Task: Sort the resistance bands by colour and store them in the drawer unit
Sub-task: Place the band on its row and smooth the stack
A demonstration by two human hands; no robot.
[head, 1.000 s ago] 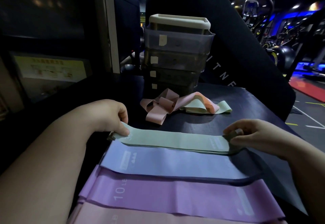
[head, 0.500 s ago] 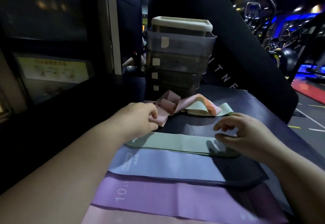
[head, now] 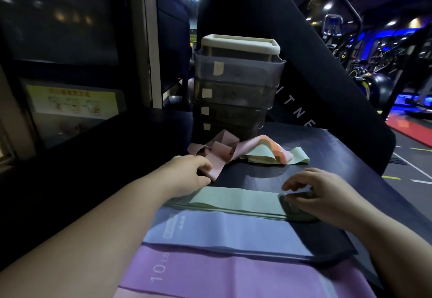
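A light green band (head: 233, 198) lies flat on the dark mat (head: 327, 152), with a blue band (head: 222, 232), a purple band (head: 233, 276) and a pink band (head: 131, 294) laid in rows nearer to me. My left hand (head: 189, 174) has reached forward and pinches the near end of a crumpled pink band (head: 217, 166). That band belongs to a tangled pile with an orange band (head: 274, 151) and a pale green band (head: 297, 157). My right hand (head: 315, 190) hovers with loosely bent fingers over the flat green band's right end. Behind the pile stands the drawer unit (head: 236, 87).
A tall black padded backrest (head: 315, 75) rises behind the drawer unit. A dark ledge (head: 93, 157) and a window with a yellow notice (head: 72, 101) are on the left. Gym machines and open floor lie to the right, past the mat's edge.
Both hands let go of the flat green band after laying it down. My left hand moved forward to the pink band in the pile. My right hand lifted slightly.
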